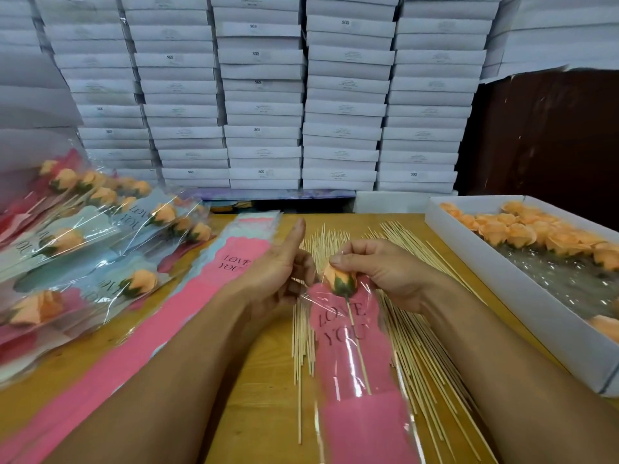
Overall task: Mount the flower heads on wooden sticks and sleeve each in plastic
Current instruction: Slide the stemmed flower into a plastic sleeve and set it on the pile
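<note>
The flower head (340, 279) is peach-orange with a dark green base, on a pale wooden stick (358, 346). Its plastic sleeve (361, 380) is clear over pink, printed "LOVE YOU" in dark letters. At the bench's (261, 380) left edge, finished sleeves (83, 242) show red, pale blue and pink panels. The bench is honey-brown wood. The white tray (522, 296) at the right edge holds peach-orange blooms (522, 234). Behind the far edge stand white boxes (261, 95).
</note>
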